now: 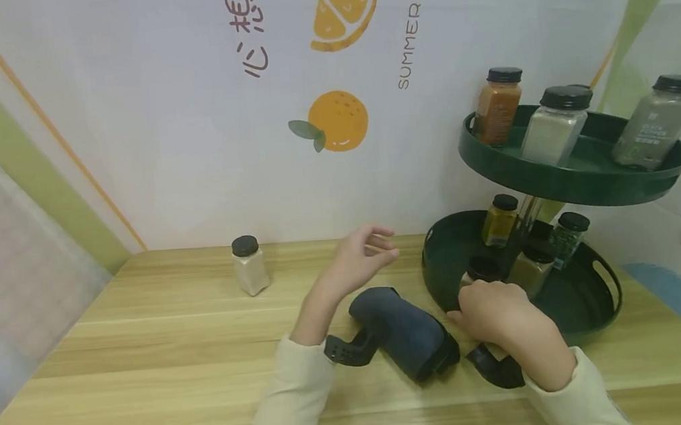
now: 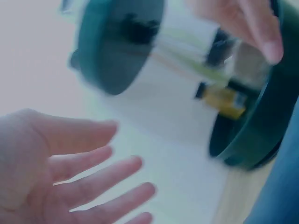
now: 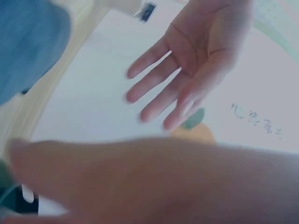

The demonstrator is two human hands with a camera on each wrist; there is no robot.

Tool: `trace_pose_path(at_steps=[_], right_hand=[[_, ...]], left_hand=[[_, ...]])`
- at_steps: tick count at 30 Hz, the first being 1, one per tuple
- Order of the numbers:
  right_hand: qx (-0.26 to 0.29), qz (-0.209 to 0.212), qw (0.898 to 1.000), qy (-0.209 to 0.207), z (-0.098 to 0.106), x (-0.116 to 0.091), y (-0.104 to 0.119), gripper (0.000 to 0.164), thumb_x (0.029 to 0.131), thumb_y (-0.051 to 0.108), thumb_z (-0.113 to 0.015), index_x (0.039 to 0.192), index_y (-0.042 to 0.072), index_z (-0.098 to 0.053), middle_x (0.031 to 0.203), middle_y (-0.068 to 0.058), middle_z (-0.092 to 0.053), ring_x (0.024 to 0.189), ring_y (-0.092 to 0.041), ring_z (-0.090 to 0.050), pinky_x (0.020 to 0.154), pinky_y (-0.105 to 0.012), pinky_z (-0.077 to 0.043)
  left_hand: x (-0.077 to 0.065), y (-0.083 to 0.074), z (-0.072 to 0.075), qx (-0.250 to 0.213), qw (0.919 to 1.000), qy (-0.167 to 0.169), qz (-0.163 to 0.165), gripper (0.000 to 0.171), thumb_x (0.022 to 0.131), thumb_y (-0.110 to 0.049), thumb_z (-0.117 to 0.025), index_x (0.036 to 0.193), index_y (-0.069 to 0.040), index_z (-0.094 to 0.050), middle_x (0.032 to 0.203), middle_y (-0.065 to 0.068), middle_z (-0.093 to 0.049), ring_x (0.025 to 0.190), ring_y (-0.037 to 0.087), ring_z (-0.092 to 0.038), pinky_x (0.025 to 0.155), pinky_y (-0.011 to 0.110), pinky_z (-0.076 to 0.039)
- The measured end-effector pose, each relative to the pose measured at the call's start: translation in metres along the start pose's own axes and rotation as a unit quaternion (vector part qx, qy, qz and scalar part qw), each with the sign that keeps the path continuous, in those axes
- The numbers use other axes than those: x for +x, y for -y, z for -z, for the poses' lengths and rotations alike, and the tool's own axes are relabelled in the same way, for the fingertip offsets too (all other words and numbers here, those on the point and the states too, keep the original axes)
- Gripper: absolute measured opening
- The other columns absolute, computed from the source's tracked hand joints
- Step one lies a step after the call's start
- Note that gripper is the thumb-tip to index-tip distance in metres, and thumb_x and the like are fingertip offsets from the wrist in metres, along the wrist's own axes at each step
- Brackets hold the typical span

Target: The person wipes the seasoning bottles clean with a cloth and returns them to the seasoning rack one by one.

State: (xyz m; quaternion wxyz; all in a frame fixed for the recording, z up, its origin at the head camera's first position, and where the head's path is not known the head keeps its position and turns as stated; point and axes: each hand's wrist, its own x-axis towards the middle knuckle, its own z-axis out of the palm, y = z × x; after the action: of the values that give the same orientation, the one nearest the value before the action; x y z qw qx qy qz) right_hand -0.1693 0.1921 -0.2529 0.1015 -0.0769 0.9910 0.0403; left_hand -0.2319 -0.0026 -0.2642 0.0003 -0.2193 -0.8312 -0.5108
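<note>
We judged the likeliest trouble to lie at the dark green, two-tiered round tray rack [image 1: 581,186], where the person's right hand [image 1: 498,310] reached over the lower tier's near left rim, by a small black-lidded jar [image 1: 484,269]. The hand hid most of that jar, so we could not tell whether its fingers pinched it, or whether the jar was resting on the tier or lifted. A sideways knock there, we thought, could tip the black-lidded clear jar of brownish powder [image 1: 531,273] beside it, and raising the wrist too steeply could bump the overhanging upper tier and topple the clear jar of orange-red spice [image 1: 498,114] near its edge. The person's left hand [image 1: 359,258], fingers spread and holding nothing, hung left of the rack, above a dark blue, rounded, soft-looking bundle [image 1: 406,335] that a low sleeve might catch. Under the rack we saw a pale, wood-grained tabletop [image 1: 148,378]; farther left of it stood a square clear jar of cream powder [image 1: 251,271], and behind it hung a white cloth printed with oranges [image 1: 189,151].
</note>
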Motion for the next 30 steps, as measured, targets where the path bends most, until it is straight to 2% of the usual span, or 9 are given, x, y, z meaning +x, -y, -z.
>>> trace_pose_path(at_steps=[4, 7, 10, 12, 15, 18, 21, 26, 30], right_hand=[[0.051, 0.062, 0.995, -0.052, -0.002, 0.001, 0.009, 0.028, 0.091, 0.028, -0.056, 0.080, 0.004, -0.065, 0.079, -0.010, -0.061, 0.068, -0.024, -0.057, 0.061, -0.039, -0.048], [0.084, 0.099, 0.989, -0.078, -0.008, 0.010, 0.016, 0.030, 0.092, 0.026, -0.055, 0.099, -0.002, -0.065, 0.101, -0.017, -0.063, 0.092, -0.032, -0.060, 0.080, -0.048, -0.049], [0.095, 0.106, 0.986, -0.085, -0.017, 0.024, 0.019, 0.050, 0.093, 0.026, -0.055, 0.132, -0.004, -0.047, 0.137, -0.028, -0.042, 0.126, -0.043, -0.041, 0.102, -0.059, -0.033], [0.101, 0.097, 0.987, -0.082, -0.023, 0.031, 0.020, 0.055, 0.093, 0.025, -0.055, 0.136, -0.007, -0.040, 0.142, -0.033, -0.032, 0.129, -0.048, -0.034, 0.104, -0.059, -0.030], [0.104, 0.090, 0.988, -0.074, -0.030, 0.037, 0.019, 0.059, 0.093, 0.023, -0.055, 0.137, -0.010, -0.035, 0.142, -0.037, -0.027, 0.128, -0.052, -0.032, 0.105, -0.059, -0.030], [0.094, 0.086, 0.989, -0.070, -0.033, 0.040, 0.017, 0.060, 0.093, 0.024, -0.055, 0.137, -0.011, -0.034, 0.141, -0.038, -0.028, 0.127, -0.052, -0.034, 0.104, -0.058, -0.032], [0.082, 0.084, 0.991, -0.072, -0.034, 0.039, 0.017, 0.058, 0.094, 0.025, -0.054, 0.135, -0.012, -0.036, 0.140, -0.037, -0.030, 0.128, -0.051, -0.033, 0.105, -0.057, -0.031], [0.090, 0.112, 0.987, -0.078, -0.036, 0.037, 0.024, 0.052, 0.094, 0.023, -0.053, 0.134, -0.009, -0.042, 0.138, -0.032, -0.038, 0.130, -0.046, -0.034, 0.106, -0.055, -0.032], [0.123, 0.135, 0.982, -0.037, -0.041, 0.038, 0.037, 0.056, 0.093, 0.031, -0.056, 0.136, -0.003, -0.042, 0.135, -0.022, -0.048, 0.125, -0.036, -0.046, 0.101, -0.049, -0.040]], left_hand=[[-0.017, 0.007, 0.041, 0.005, 0.9914, -0.131, -0.007, 0.029, 0.089, -0.014, -0.060, 0.117, -0.007, -0.057, 0.111, 0.011, -0.065, 0.102, 0.026, -0.062, 0.085, 0.037, -0.052], [-0.031, 0.019, 0.074, 0.006, 0.9760, -0.218, -0.001, 0.031, 0.088, -0.011, -0.059, 0.118, -0.004, -0.055, 0.118, 0.013, -0.061, 0.110, 0.028, -0.056, 0.093, 0.039, -0.048], [-0.045, 0.037, 0.105, 0.009, 0.9654, -0.259, 0.027, 0.042, 0.088, -0.010, -0.059, 0.127, -0.001, -0.046, 0.133, 0.016, -0.047, 0.123, 0.032, -0.043, 0.101, 0.044, -0.040], [-0.055, 0.051, 0.122, -0.001, 0.9671, -0.248, 0.058, 0.055, 0.088, -0.010, -0.059, 0.136, -0.001, -0.035, 0.142, 0.019, -0.033, 0.130, 0.037, -0.032, 0.106, 0.050, -0.033], [-0.066, 0.079, 0.140, -0.027, 0.9735, -0.197, 0.114, 0.073, 0.088, -0.013, -0.058, 0.146, -0.005, -0.015, 0.151, 0.022, -0.014, 0.137, 0.043, -0.017, 0.108, 0.060, -0.024], [-0.070, 0.111, 0.146, -0.065, 0.9745, -0.146, 0.157, 0.083, 0.089, -0.018, -0.058, 0.149, -0.010, 0.000, 0.154, 0.021, -0.003, 0.139, 0.045, -0.008, 0.107, 0.066, -0.017], [-0.069, 0.140, 0.141, -0.087, 0.9729, -0.123, 0.175, 0.087, 0.090, -0.023, -0.059, 0.149, -0.011, 0.004, 0.155, 0.020, -0.004, 0.140, 0.043, -0.008, 0.109, 0.063, -0.015], [-0.064, 0.167, 0.129, -0.104, 0.9695, -0.141, 0.172, 0.088, 0.087, -0.029, -0.064, 0.150, -0.011, -0.005, 0.152, 0.020, -0.019, 0.139, 0.040, -0.019, 0.112, 0.057, -0.019], [-0.061, 0.174, 0.123, -0.102, 0.9665, -0.174, 0.158, 0.079, 0.088, -0.030, -0.064, 0.148, -0.011, -0.017, 0.148, 0.020, -0.030, 0.135, 0.038, -0.028, 0.111, 0.053, -0.026]])
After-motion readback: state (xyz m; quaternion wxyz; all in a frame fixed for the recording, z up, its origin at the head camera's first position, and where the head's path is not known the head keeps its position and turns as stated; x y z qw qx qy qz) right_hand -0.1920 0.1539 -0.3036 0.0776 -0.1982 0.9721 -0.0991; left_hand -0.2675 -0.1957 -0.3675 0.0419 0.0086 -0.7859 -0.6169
